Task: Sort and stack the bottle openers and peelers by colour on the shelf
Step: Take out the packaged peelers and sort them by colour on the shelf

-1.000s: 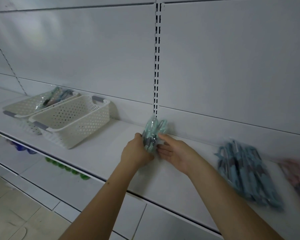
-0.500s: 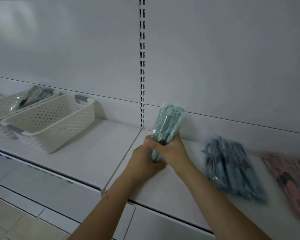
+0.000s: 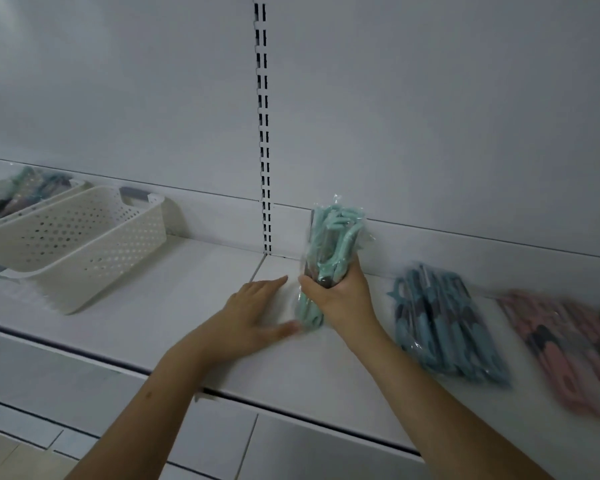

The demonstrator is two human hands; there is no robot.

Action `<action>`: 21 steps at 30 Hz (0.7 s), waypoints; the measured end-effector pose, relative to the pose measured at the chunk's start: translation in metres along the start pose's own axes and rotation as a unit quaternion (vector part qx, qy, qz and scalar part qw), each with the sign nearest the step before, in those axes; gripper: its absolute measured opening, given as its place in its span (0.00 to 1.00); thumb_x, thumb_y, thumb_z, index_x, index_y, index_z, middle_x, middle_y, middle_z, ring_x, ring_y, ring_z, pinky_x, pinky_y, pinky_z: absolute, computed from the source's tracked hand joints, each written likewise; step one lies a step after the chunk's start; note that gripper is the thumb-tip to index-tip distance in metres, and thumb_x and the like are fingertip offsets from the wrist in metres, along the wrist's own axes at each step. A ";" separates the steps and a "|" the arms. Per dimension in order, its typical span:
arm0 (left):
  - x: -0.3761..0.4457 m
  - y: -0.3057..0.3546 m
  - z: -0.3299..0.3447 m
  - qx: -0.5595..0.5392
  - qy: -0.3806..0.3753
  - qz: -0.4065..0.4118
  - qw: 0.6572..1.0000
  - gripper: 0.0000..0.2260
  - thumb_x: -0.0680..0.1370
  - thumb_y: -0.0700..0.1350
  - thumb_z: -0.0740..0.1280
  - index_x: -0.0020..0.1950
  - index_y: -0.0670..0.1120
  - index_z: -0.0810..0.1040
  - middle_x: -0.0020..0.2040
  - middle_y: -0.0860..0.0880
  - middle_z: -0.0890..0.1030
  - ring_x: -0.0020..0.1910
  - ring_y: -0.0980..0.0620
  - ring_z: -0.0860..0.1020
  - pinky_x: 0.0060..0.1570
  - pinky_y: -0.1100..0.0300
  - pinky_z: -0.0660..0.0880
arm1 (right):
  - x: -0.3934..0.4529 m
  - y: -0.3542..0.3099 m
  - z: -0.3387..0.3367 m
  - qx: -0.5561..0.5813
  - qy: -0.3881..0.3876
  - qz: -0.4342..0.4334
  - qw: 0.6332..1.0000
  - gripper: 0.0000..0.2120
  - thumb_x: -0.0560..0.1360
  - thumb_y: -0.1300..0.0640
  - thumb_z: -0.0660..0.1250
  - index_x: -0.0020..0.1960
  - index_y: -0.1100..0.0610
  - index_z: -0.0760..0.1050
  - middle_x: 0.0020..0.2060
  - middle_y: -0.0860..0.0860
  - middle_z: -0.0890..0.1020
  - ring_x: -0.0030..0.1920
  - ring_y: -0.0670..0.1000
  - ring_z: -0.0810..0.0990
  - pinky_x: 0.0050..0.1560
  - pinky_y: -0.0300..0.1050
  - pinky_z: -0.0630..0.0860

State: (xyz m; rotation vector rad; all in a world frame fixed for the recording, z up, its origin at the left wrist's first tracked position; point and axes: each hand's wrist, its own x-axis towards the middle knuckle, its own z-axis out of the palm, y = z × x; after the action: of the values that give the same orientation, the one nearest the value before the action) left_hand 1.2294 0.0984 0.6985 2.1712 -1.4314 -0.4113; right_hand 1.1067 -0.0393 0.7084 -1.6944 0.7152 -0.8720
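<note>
At the far left a white basket (image 3: 21,199) at the back of the shelf (image 3: 194,282) holds a mixed lot of bagged tools (image 3: 25,188) in mint, dark and pinkish tones, so that part of the sorting looks not yet done. In front of it a second perforated basket (image 3: 84,244) shows no contents from this angle (its floor is only partly visible).

Near the middle, the left hand (image 3: 253,320) is spread flat, fingers straight and apart, low over the bare shelf just left of the mint bundle; whether the palm touches the shelf cannot be told. The right hand (image 3: 336,292) is curled round the mint bundle of bagged openers and peelers (image 3: 329,258), gripping it about its middle and holding it upright, its lower end at or close to the shelf and its top near the back panel (image 3: 430,116). This bundle seems gathered by colour but not yet laid down.

To the right, well apart from the hand, a blue stack (image 3: 444,323) lies flat on the shelf, and beyond it a pink stack (image 3: 568,348), blurred, runs to the frame's edge. Two colours therefore look settled, mint is in hand, and the leftover tools in the far basket remain to be sorted.
</note>
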 end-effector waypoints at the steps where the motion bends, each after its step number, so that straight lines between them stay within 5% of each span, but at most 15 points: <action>1: 0.000 -0.004 -0.004 -0.016 0.012 -0.005 1.000 0.36 0.74 0.68 0.62 0.78 0.55 0.60 0.75 0.56 0.64 0.75 0.57 0.59 0.75 0.57 0.56 | 0.001 -0.004 -0.001 -0.017 -0.001 0.005 1.000 0.24 0.66 0.59 0.77 0.55 0.44 0.70 0.44 0.42 0.82 0.44 0.41 0.82 0.45 0.34 0.78; 3: 0.008 -0.017 -0.010 -0.019 0.053 -0.013 0.998 0.33 0.75 0.71 0.58 0.75 0.54 0.68 0.72 0.54 0.70 0.73 0.55 0.65 0.73 0.56 0.60 | 0.007 -0.015 -0.008 -0.046 0.008 0.026 0.999 0.22 0.67 0.58 0.76 0.56 0.50 0.70 0.43 0.45 0.81 0.41 0.43 0.80 0.36 0.29 0.74; 6: 0.024 -0.038 -0.008 0.045 0.096 -0.024 0.994 0.33 0.74 0.69 0.52 0.70 0.51 0.73 0.69 0.51 0.74 0.70 0.50 0.69 0.67 0.55 0.63 | 0.018 -0.024 -0.022 -0.106 0.008 0.115 0.988 0.26 0.68 0.57 0.74 0.61 0.57 0.67 0.43 0.48 0.78 0.41 0.48 0.78 0.33 0.35 0.71; 8: 0.029 -0.045 -0.001 0.104 0.098 -0.024 0.989 0.35 0.71 0.68 0.48 0.69 0.51 0.74 0.68 0.50 0.74 0.68 0.47 0.69 0.65 0.52 0.64 | 0.022 -0.023 -0.026 -0.185 -0.018 0.176 0.967 0.34 0.67 0.55 0.74 0.67 0.60 0.61 0.47 0.50 0.77 0.44 0.49 0.77 0.38 0.41 0.73; 10: 0.031 -0.048 0.005 0.135 0.113 -0.010 0.984 0.34 0.71 0.67 0.48 0.68 0.50 0.75 0.67 0.50 0.73 0.67 0.46 0.69 0.64 0.49 0.64 | 0.023 -0.018 -0.024 -0.261 -0.036 0.207 0.942 0.47 0.64 0.52 0.76 0.74 0.60 0.53 0.61 0.57 0.73 0.55 0.55 0.77 0.53 0.47 0.77; 12: 0.031 -0.049 0.008 0.140 0.121 -0.004 0.983 0.34 0.72 0.65 0.47 0.67 0.50 0.76 0.67 0.49 0.74 0.66 0.45 0.70 0.63 0.48 0.65 | 0.020 -0.019 -0.015 -0.326 -0.037 0.217 0.919 0.53 0.67 0.48 0.76 0.78 0.60 0.45 0.70 0.61 0.62 0.66 0.61 0.70 0.64 0.50 0.71; 17: 0.031 -0.053 0.006 0.130 0.113 0.002 0.985 0.35 0.71 0.66 0.46 0.69 0.50 0.75 0.69 0.49 0.73 0.69 0.45 0.68 0.65 0.48 0.64 | 0.011 -0.026 0.004 -0.475 -0.061 0.212 0.852 0.56 0.72 0.30 0.63 0.78 0.56 0.30 0.78 0.64 0.46 0.75 0.69 0.52 0.71 0.70 0.56; 21: 0.031 -0.055 0.007 0.127 0.107 0.005 0.986 0.37 0.70 0.66 0.45 0.70 0.50 0.74 0.70 0.49 0.72 0.70 0.45 0.67 0.67 0.48 0.63 | -0.002 -0.022 0.010 -0.462 -0.114 0.246 0.845 0.51 0.75 0.33 0.61 0.77 0.51 0.28 0.75 0.61 0.30 0.75 0.71 0.36 0.72 0.70 0.50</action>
State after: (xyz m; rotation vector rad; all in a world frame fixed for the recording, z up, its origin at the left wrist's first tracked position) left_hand 1.2803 0.0857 0.6632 2.3221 -1.4379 0.0130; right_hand 1.1150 -0.0270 0.7270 -2.2121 1.4648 0.1105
